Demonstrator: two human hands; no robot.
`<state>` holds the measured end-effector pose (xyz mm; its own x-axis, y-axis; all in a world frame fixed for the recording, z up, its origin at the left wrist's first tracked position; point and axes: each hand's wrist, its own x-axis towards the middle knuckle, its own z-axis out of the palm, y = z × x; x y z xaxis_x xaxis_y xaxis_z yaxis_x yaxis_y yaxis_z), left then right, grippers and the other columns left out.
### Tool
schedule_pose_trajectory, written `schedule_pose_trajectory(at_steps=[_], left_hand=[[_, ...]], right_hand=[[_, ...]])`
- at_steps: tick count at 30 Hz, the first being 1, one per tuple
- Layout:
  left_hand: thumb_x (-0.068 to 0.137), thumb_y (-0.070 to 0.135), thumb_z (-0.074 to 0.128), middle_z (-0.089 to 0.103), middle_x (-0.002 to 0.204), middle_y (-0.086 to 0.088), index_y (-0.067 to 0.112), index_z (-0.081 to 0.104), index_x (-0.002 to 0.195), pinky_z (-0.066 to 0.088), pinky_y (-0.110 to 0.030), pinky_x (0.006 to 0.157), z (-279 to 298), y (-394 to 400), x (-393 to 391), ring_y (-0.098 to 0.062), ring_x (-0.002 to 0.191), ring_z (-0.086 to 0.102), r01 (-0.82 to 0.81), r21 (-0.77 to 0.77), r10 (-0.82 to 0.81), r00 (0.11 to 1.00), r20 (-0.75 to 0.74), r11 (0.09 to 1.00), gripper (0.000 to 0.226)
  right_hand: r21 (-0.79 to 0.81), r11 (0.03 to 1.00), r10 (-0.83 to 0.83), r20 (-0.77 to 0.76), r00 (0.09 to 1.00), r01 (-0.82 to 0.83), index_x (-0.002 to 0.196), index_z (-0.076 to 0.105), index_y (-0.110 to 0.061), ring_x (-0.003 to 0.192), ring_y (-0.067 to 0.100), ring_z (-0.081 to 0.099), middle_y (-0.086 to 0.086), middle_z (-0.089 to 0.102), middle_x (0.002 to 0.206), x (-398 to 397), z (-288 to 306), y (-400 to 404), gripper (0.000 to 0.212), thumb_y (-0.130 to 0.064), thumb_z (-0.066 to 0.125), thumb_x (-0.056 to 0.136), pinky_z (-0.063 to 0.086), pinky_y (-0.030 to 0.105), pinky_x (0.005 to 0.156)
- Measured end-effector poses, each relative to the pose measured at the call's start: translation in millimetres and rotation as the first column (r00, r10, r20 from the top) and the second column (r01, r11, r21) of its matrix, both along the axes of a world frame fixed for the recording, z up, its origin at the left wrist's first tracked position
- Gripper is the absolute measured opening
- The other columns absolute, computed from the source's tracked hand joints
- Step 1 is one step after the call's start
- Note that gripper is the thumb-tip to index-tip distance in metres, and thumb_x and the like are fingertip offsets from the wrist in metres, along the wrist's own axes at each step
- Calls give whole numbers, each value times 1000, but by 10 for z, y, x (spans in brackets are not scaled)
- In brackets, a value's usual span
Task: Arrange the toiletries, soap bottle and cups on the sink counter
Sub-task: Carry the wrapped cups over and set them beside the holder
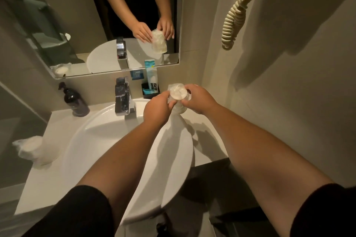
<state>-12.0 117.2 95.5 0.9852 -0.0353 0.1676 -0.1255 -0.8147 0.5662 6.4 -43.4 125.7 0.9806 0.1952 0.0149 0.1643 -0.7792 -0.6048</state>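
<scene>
Both hands up over the back-right corner of the surface (204,121), wrapped cup (178,93) btwn them: left hand (157,109) and right hand (198,98) each pinching its plastic.

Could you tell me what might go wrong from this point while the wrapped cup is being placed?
Both hands, left hand and right hand, hold the wrapped cup above the counter; the loose plastic wrap could slip in their grip. The toiletry holder stands close behind, so it might get knocked.
</scene>
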Motion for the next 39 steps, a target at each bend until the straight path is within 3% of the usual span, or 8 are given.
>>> schedule_pose_trajectory(at_steps=[6, 10, 15, 21, 27, 30, 34, 39], left_hand=[[94, 43, 51, 70, 103, -2, 22, 58, 120, 52, -41, 73, -206, 64, 621, -26, 93, 64, 71, 26, -70, 997, -20, 997, 35], [95, 42, 51, 69, 103, -3, 20, 58, 120, 50, -39, 70, -356, 91, 901, -28, 91, 64, 95, 25, -95, 995, -30, 995, 34], [96, 38, 50, 68, 101, -4, 19, 57, 121, 41, -33, 64, -531, 130, 1149, -27, 89, 63, 76, 18, -74, 994, -74, 997, 32], [96, 33, 49, 68, 97, -7, 16, 59, 111, 36, -31, 63, -722, 106, 1319, -29, 87, 62, -7, 1, 7, 993, -115, 1000, 25], [95, 29, 49, 65, 92, -5, 17, 56, 108, 34, -33, 60, -884, -15, 1483, -24, 77, 56, -85, 115, 101, 985, -139, 990, 19], [94, 22, 50, 66, 90, -8, 14, 56, 108, 38, -35, 58, -927, -76, 1564, -30, 77, 62, -96, 215, 130, 980, -151, 972, 17], [93, 11, 49, 67, 97, -13, 10, 55, 115, 47, -39, 66, -959, -160, 1610, -34, 85, 66, -105, 201, 146, 969, -199, 974, 22], [96, 11, 47, 67, 106, -13, 10, 56, 121, 47, -36, 73, -1031, -236, 1602, -32, 93, 65, -181, 105, 203, 945, -257, 978, 26]], right_hand=[[-54, 996, -68, -58, 996, 65, 124, 58, -20, 110, 20, 56, 3, 60, 121, 560, -183, 79, 45, -24, 65, 79, 45, 30, 90], [-57, 993, -104, -74, 992, 99, 122, 59, -21, 106, 19, 58, 1, 61, 118, 831, -327, 124, 45, -24, 67, 78, 45, 28, 84], [-83, 992, -102, -111, 989, 93, 126, 57, -18, 112, 22, 57, 5, 60, 123, 1131, -513, 188, 49, -21, 67, 79, 46, 31, 92], [-73, 996, -68, -155, 986, 57, 129, 55, -16, 112, 22, 57, 6, 59, 125, 1403, -778, 235, 52, -20, 70, 79, 44, 29, 92], [-39, 998, -52, -189, 981, 45, 124, 58, -14, 107, 24, 59, 7, 62, 120, 1625, -976, 205, 47, -21, 70, 79, 47, 34, 91], [-30, 999, -39, -206, 978, 34, 122, 60, -16, 106, 24, 60, 6, 63, 119, 1706, -1032, 189, 47, -21, 72, 78, 48, 34, 91], [-23, 999, -29, -228, 973, 25, 122, 60, -16, 106, 23, 59, 6, 61, 120, 1760, -1088, 182, 46, -21, 72, 78, 46, 31, 90], [-18, 1000, -13, -224, 974, 10, 120, 61, -14, 107, 25, 59, 9, 62, 120, 1759, -1142, 184, 43, -21, 71, 79, 46, 31, 90]])
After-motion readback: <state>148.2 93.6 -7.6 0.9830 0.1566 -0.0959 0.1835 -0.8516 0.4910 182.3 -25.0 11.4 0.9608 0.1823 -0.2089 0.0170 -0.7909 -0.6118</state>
